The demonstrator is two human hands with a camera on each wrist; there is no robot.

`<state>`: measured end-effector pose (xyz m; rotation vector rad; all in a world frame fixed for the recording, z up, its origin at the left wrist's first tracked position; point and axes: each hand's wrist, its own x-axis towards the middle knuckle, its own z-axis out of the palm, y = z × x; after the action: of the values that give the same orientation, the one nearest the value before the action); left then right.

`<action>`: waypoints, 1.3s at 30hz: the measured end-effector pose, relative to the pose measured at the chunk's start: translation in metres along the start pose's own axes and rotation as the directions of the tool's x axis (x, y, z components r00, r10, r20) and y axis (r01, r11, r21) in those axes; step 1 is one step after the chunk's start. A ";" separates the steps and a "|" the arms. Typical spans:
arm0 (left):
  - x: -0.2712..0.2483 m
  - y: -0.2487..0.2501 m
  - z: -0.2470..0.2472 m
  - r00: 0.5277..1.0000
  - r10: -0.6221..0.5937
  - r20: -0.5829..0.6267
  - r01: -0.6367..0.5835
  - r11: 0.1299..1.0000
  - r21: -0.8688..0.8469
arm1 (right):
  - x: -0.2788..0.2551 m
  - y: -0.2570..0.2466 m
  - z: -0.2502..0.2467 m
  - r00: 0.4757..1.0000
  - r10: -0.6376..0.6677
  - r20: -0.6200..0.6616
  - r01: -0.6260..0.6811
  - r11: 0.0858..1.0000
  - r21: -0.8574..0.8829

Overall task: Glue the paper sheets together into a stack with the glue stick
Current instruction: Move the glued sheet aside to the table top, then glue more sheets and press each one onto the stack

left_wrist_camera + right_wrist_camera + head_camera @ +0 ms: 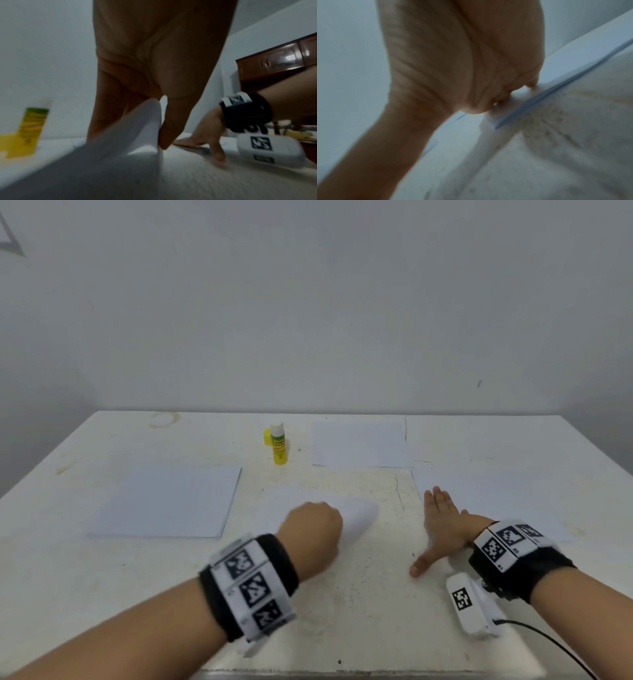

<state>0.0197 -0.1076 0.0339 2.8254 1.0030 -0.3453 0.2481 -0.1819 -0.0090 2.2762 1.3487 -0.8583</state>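
Left hand (313,529), frame centre, my grip pinching curled paper sheet (359,513) off surface (359,611). Right hand (436,523) released, flat at sheet (479,491) edge. Glue stick (278,444) upright, upper centre; paper stack (168,501) left.

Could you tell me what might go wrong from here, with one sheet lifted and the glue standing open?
1. The left hand pinches a curled sheet; it may crease or land skewed.
2. The glue stick stands upright and uncapped beyond the hands; a reaching arm could topple it, and the glue may dry.
3. The right hand rests on another sheet and could drag it askew.
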 end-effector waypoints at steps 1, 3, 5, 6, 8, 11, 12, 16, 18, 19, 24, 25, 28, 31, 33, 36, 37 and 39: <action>0.004 0.009 0.004 0.999 0.013 0.050 -0.013 1.000 -0.008 | -0.001 0.002 -0.004 1.000 -0.015 0.001 0.015 1.000 0.001; 0.011 0.017 0.009 0.993 0.042 0.111 -0.039 0.999 -0.026 | 0.001 0.006 -0.011 0.999 -0.030 -0.031 0.030 0.999 0.010; 0.016 0.017 0.012 0.985 0.041 0.169 -0.037 0.999 -0.028 | 0.010 0.012 -0.018 0.990 -0.021 -0.139 0.026 0.999 0.036; 0.019 0.015 0.014 0.982 0.036 0.187 -0.033 0.999 -0.015 | 0.012 0.014 -0.020 0.981 -0.011 -0.193 0.025 0.997 0.073; 0.026 0.009 0.016 0.978 0.048 0.202 -0.050 0.999 0.009 | 0.013 0.017 -0.024 0.963 0.033 -0.267 0.016 0.983 0.182; 0.032 -0.004 0.018 0.978 0.115 0.172 -0.117 0.993 -0.002 | 0.016 0.020 -0.032 0.950 0.052 -0.307 0.034 0.962 0.270; 0.033 -0.009 0.019 0.977 0.137 0.162 -0.133 0.990 -0.035 | 0.017 0.020 -0.034 0.947 0.056 -0.315 0.033 0.962 0.270; 0.040 -0.023 0.022 0.970 0.198 0.144 -0.188 0.979 -0.078 | 0.015 0.021 -0.047 0.917 0.071 -0.394 0.045 0.960 0.278; 0.042 -0.029 0.023 0.964 0.185 0.190 -0.172 0.982 -0.082 | 0.008 0.016 -0.054 0.856 0.085 -0.510 0.078 0.954 0.290; 0.041 -0.032 0.023 0.959 0.177 0.222 -0.161 0.983 -0.085 | 0.005 0.011 -0.057 0.813 0.075 -0.577 0.123 0.947 0.296; 0.044 -0.046 0.022 0.936 0.198 0.292 -0.221 0.974 0.049 | 0.012 -0.046 -0.072 0.748 -0.166 -0.643 0.444 0.845 0.297; 0.045 -0.048 0.021 0.933 0.201 0.297 -0.231 0.970 0.070 | 0.017 -0.062 -0.076 0.752 -0.220 -0.622 0.484 0.824 0.294; 0.047 -0.054 0.022 0.936 0.222 0.275 -0.253 0.964 0.083 | 0.036 -0.111 -0.092 0.757 -0.328 -0.566 0.551 0.785 0.282; 0.047 -0.056 0.024 0.937 0.238 0.256 -0.268 0.959 0.090 | 0.055 -0.153 -0.106 0.773 -0.355 -0.526 0.560 0.771 0.303; 0.046 -0.056 0.025 0.938 0.234 0.255 -0.267 0.958 0.103 | 0.068 -0.174 -0.112 0.790 -0.347 -0.505 0.542 0.780 0.312; 0.047 -0.057 0.027 0.939 0.227 0.259 -0.264 0.957 0.118 | 0.085 -0.196 -0.117 0.799 -0.338 -0.497 0.532 0.783 0.322; 0.047 -0.057 0.028 0.939 0.221 0.264 -0.259 0.959 0.118 | 0.089 -0.200 -0.118 0.796 -0.345 -0.497 0.529 0.795 0.296; 0.048 -0.058 0.028 0.939 0.215 0.267 -0.253 0.961 0.115 | 0.093 -0.204 -0.120 0.792 -0.358 -0.494 0.522 0.817 0.245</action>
<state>0.0141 -0.0394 -0.0078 2.8889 0.6046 -0.7567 0.1407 0.0469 0.0199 2.5763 2.1618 -0.8364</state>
